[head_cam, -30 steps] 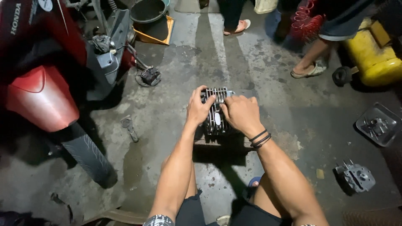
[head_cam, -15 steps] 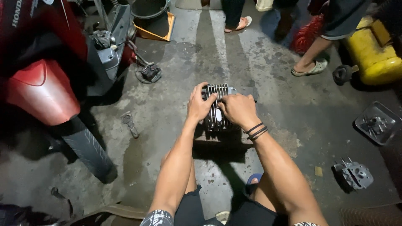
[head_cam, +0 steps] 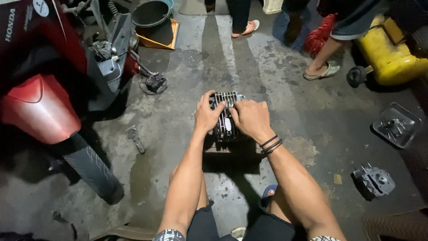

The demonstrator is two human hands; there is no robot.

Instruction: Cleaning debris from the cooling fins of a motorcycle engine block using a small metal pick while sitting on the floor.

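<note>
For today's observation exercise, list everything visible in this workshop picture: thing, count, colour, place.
finned metal engine cylinder: one, grey, centre floor, under both hands
red motorbike: one, left
black round basin: one, top, on orange tray
yellow metal tank: one, upper right
grey engine cover: one, right
grey engine part: one, lower right
bystanders' sandalled feet: several, top
left hand: on cylinder
right hand: on cylinder, black wristbands

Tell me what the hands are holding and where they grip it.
Both hold a finned metal engine cylinder: left hand on its left side, right hand over its right top.
</note>
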